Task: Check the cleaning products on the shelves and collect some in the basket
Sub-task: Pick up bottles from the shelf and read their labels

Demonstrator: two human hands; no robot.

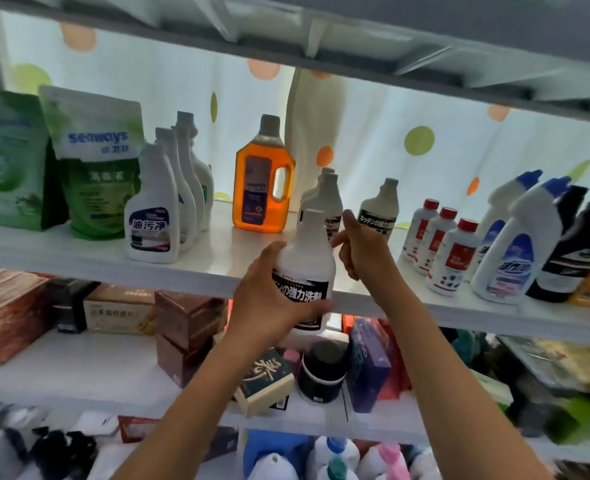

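Note:
My left hand point(269, 292) grips a white bottle with a black Japanese label point(309, 261), held in front of the upper shelf's edge point(196, 271). My right hand point(362, 251) is just right of the bottle, fingers loosely curled, thumb up near its neck; it holds nothing that I can see. More bottles of the same kind point(324, 199) stand behind on the shelf, one further right point(381, 209). No basket is in view.
On the upper shelf stand green pouches point(96, 161), white spray-type bottles point(151, 209), an orange jug point(262, 181), red-capped bottles point(449, 254) and blue-capped bottles point(518, 244). Boxes point(186, 323) and a black jar point(323, 372) fill the shelf below. Another shelf hangs overhead.

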